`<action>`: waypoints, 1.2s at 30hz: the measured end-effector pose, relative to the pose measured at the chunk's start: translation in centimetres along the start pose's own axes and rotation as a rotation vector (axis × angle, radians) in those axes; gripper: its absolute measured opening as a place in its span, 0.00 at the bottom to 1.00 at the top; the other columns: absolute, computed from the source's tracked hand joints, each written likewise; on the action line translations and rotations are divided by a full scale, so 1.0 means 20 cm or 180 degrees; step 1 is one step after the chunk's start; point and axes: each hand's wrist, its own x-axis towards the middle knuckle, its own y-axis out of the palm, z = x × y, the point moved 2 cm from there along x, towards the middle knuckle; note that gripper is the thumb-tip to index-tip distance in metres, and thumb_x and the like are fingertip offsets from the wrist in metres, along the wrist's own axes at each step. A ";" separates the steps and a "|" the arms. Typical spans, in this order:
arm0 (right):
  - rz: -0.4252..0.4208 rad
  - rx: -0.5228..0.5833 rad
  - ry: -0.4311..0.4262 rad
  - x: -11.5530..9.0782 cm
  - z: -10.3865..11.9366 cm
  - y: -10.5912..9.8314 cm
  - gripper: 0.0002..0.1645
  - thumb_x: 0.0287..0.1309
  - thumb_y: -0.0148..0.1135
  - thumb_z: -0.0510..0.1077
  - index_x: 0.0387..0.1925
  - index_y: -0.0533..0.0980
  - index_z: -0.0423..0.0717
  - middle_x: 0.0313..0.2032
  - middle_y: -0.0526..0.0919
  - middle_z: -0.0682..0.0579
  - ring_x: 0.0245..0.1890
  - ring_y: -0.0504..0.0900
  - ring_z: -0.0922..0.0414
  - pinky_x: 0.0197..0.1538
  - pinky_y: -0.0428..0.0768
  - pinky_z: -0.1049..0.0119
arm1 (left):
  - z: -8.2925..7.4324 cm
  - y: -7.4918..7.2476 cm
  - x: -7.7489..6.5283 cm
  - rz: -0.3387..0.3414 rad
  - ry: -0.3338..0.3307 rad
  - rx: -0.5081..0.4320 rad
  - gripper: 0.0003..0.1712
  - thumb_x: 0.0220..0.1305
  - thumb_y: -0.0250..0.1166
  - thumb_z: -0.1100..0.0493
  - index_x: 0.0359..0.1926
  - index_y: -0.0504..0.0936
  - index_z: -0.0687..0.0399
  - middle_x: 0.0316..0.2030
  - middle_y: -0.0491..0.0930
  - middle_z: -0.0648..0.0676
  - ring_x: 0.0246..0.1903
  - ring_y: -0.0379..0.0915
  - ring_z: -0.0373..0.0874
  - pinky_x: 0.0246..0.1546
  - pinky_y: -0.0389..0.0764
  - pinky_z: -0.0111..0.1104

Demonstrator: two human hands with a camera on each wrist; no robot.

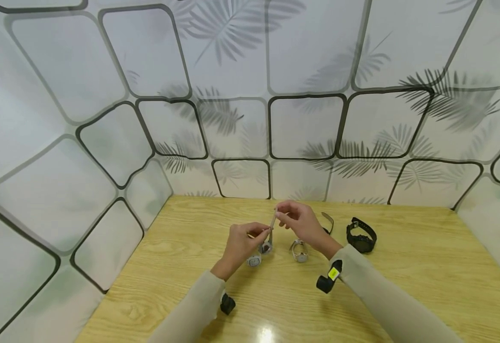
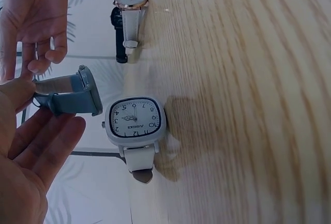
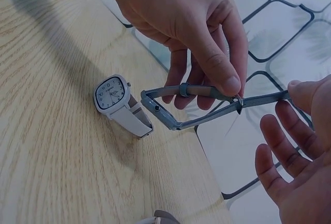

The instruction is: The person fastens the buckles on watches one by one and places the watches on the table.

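- Head view: the left hand (image 1: pixel 242 244) and the right hand (image 1: pixel 298 220) come together over the table (image 1: pixel 198 267), with a grey-blue watch (image 1: pixel 267 247) between them.
- Both hands pinch. The left thumb and fingers are closed on the strap by the buckle (image 3: pixel 239 105). The right thumb and fingers are closed on the strap end (image 3: pixel 279 97).
- What could go wrong: if the right hand tugs too hard, the strap could jump out of the left fingers and the watch could drop.
- The thin metal pin looks easy to bend if the strap gets twisted. It could poke a finger too.
- If the watch swings or falls, it could bump the white square watch (image 1: pixel 254 260), which sits on the table near it. The round white watch (image 1: pixel 301 256) is farther off, so I think it is safer.
- Where the watch is: its case (image 2: pixel 94 93) hangs past the left fingertips, out at the far end of the loop. No finger seems to hold the case, so I think it could swing.
- The strap runs from the left pinch by the buckle to the right pinch, nearly straight.
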 end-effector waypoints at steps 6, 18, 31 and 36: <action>-0.0019 0.0004 0.0068 0.00 0.00 0.01 0.12 0.73 0.61 0.39 0.53 0.80 0.39 0.43 0.85 0.36 0.32 0.84 0.57 0.35 0.84 0.64 | 0.00 0.00 0.00 0.0024 0.0019 0.0023 0.04 0.66 0.72 0.66 0.39 0.92 0.60 0.31 0.90 0.53 0.27 0.87 0.39 0.30 0.85 0.25; -0.0010 0.0080 0.0025 -0.02 0.00 0.01 0.11 0.72 0.64 0.47 0.51 0.81 0.47 0.43 0.87 0.46 0.36 0.85 0.44 0.37 0.85 0.61 | -0.01 0.00 0.00 0.0192 0.0108 0.0288 0.04 0.66 0.71 0.65 0.39 0.92 0.59 0.32 0.90 0.54 0.27 0.87 0.40 0.30 0.86 0.27; 0.0086 0.0255 0.0030 -0.01 -0.01 0.02 0.13 0.74 0.62 0.45 0.54 0.80 0.43 0.43 0.86 0.45 0.38 0.86 0.40 0.44 0.86 0.48 | -0.04 0.00 0.01 0.0243 0.0345 0.0424 0.04 0.66 0.71 0.66 0.40 0.92 0.60 0.32 0.90 0.54 0.26 0.86 0.40 0.28 0.86 0.30; 0.0060 0.0308 0.0134 -0.01 -0.01 0.02 0.13 0.73 0.63 0.45 0.53 0.80 0.44 0.42 0.86 0.43 0.36 0.88 0.48 0.44 0.87 0.54 | -0.03 0.01 0.01 0.0213 0.0385 0.0488 0.04 0.65 0.72 0.66 0.39 0.92 0.59 0.31 0.89 0.53 0.25 0.84 0.38 0.27 0.84 0.25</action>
